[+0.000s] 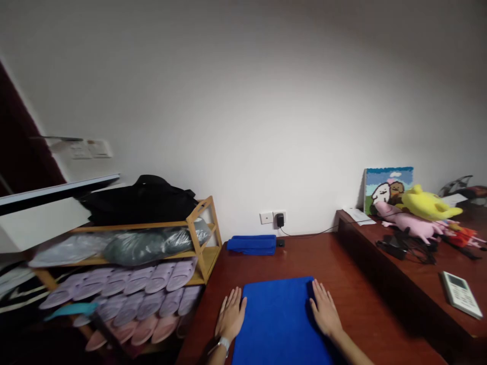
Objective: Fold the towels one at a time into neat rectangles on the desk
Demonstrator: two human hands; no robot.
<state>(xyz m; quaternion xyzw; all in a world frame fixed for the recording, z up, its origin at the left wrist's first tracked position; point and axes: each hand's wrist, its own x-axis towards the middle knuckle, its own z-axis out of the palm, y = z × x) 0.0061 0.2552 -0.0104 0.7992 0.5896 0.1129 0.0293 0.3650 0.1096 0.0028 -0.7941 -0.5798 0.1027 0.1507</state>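
A blue cloth lies flat on the reddish-brown wooden table, its near end running out of the bottom of the view. My left hand rests flat at the cloth's left edge, fingers stretched out and the thumb close to the edge. On the opposite side, my right hand lies with fingers extended along the right edge, near the far corner. Neither hand grips anything. Farther back, a folded blue cloth sits against the wall.
A black plug adapter sits in the wall socket, its cable trailing right. On the raised surface at right are plush toys, a picture and a calculator-like device. A wooden rack holds several slippers and a black bag.
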